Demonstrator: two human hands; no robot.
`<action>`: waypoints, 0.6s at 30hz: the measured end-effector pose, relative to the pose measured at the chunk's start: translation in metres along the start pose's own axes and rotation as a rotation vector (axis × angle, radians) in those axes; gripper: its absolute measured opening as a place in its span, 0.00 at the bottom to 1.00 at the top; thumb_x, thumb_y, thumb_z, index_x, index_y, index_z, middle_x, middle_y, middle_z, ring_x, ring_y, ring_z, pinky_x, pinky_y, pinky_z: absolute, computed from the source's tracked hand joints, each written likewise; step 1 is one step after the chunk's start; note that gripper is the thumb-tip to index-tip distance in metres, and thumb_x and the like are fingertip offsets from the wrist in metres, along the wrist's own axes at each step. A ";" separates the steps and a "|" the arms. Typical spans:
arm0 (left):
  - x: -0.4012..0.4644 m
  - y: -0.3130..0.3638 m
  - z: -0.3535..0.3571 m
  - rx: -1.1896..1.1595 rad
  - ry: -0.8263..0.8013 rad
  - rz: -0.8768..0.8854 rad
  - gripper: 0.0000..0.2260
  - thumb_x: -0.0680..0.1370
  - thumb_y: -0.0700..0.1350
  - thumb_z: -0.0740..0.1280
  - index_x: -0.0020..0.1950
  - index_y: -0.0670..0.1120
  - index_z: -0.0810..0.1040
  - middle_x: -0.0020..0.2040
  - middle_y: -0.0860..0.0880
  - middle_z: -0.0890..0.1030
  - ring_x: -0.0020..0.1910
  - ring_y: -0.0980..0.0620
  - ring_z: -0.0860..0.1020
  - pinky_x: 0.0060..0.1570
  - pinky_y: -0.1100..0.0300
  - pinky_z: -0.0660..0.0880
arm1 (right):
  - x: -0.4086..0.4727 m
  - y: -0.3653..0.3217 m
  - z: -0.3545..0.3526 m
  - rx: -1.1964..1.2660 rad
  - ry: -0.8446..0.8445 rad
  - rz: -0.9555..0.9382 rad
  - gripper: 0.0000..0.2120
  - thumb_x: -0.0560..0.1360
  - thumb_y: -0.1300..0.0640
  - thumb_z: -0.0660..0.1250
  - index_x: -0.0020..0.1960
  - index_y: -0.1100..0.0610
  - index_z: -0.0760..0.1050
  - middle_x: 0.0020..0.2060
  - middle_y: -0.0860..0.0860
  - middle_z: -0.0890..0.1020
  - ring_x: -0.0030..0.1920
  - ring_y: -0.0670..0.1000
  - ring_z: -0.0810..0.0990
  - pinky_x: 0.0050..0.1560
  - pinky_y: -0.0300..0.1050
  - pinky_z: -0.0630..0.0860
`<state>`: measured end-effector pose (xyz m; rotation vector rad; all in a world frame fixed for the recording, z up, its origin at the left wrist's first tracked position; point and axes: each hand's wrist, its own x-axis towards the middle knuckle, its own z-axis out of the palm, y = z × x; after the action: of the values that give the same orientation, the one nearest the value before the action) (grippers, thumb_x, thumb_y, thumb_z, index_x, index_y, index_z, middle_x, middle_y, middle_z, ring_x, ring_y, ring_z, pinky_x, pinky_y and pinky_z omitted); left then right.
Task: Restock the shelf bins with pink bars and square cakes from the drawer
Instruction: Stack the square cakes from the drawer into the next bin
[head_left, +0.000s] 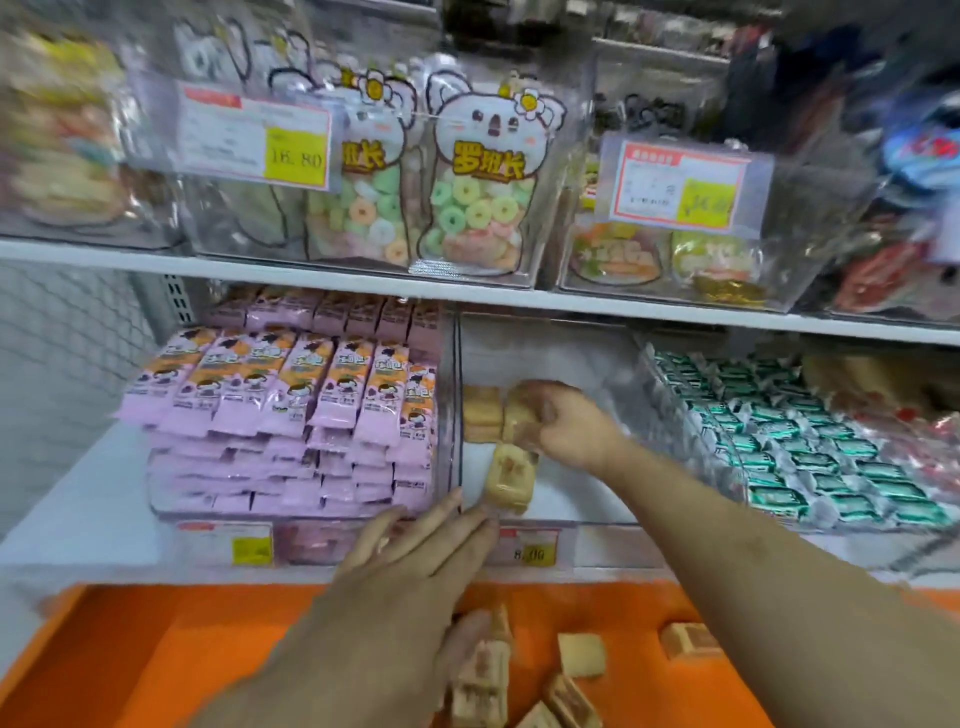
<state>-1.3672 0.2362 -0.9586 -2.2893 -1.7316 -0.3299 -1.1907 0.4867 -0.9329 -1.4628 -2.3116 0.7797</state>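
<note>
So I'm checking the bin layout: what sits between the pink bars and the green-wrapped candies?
In the head view, the clear bin of square cakes, with the right hand gripping cakes inside.

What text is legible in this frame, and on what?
"罗班长": koala candy bag, upper shelf.
"16. 80": yellow patch of the left price tag, upper bin.
"8.00": price tag on the cake bin front; first digit blurred.
Right upper price tag, pink bars, green wrappers: print too blurred to read.
</note>
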 end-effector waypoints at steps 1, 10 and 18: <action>0.000 0.003 -0.008 -0.028 -0.092 -0.026 0.29 0.78 0.65 0.61 0.77 0.54 0.73 0.78 0.56 0.71 0.77 0.52 0.69 0.76 0.51 0.51 | -0.011 -0.001 0.000 -0.053 0.012 0.006 0.23 0.74 0.56 0.72 0.69 0.54 0.78 0.63 0.49 0.80 0.60 0.51 0.80 0.55 0.41 0.77; 0.008 0.007 -0.016 -0.035 -0.123 0.004 0.29 0.79 0.68 0.57 0.74 0.55 0.75 0.75 0.60 0.74 0.78 0.57 0.67 0.69 0.49 0.60 | -0.026 -0.002 -0.002 -0.100 -0.165 0.081 0.26 0.86 0.46 0.59 0.82 0.55 0.65 0.82 0.54 0.62 0.82 0.54 0.58 0.80 0.45 0.54; 0.011 0.003 -0.020 -0.007 -0.093 0.021 0.28 0.77 0.64 0.59 0.70 0.52 0.80 0.71 0.57 0.79 0.74 0.54 0.72 0.70 0.44 0.60 | -0.017 -0.018 0.006 -0.116 -0.231 0.002 0.26 0.87 0.46 0.57 0.83 0.53 0.61 0.82 0.56 0.59 0.81 0.56 0.59 0.73 0.41 0.57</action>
<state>-1.3622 0.2391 -0.9367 -2.3612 -1.7501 -0.2294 -1.1997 0.4638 -0.9260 -1.4921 -2.5652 0.8687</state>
